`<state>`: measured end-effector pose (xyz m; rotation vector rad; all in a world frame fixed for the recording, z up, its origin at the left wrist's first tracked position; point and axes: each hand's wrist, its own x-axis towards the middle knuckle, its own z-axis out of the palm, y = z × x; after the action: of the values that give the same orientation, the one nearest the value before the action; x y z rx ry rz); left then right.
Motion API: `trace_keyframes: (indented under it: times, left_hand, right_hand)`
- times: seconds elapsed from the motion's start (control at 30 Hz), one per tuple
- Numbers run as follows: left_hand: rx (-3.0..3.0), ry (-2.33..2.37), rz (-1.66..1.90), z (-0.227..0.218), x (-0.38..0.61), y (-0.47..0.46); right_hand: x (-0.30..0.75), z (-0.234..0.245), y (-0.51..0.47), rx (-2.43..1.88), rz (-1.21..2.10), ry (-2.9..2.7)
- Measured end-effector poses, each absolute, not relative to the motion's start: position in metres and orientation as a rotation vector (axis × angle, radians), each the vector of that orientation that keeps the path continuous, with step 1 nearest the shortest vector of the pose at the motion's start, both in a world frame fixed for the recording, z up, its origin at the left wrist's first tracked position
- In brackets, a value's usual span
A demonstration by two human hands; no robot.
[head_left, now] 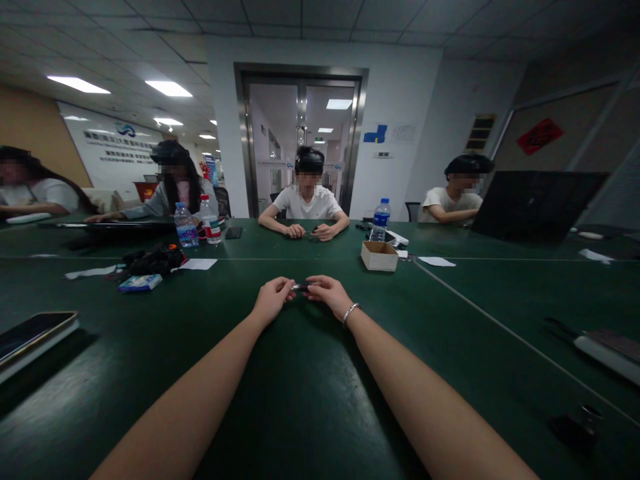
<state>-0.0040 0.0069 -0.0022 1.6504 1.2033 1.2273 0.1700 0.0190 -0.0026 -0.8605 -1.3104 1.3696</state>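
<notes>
Midway between the two hands, above the middle of the green surface (295,373), sits a small dark piece with a silvery end (301,288). The left hand (273,298) pinches it at the silvery end, thumb and fingertips together; the right hand (328,293) grips the dark end with bent fingers, partly hiding it. Whether the hands rest on the surface is hard to tell. A metal bracelet (351,314) circles the right wrist.

Farther toward the far edge, right of the hands, stands a small topless box (379,258), with a blue-labelled bottle (381,219) upright behind it. Left of the hands lie a blue-and-white packet (141,283) and, just behind it, a tangled black bundle (153,260). Two more bottles, one with a purple label (187,225) and one with a red cap (211,221), stand nearer the far edge, beside a dark phone (233,233). Another phone (37,337) lies toward the left edge. At the far edge, facing the hands, a person in a white T-shirt (307,203) leans both forearms on the surface.
</notes>
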Motion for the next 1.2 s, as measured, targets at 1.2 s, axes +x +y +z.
trace_keyframes:
  times: [1.2]
  left_hand:
    - [1.811, 1.138, 1.329, -0.0038, -0.0073, 0.0137]
  right_hand:
    - [0.1699, -0.0049, 0.0227, -0.858, 1.408, -1.291]
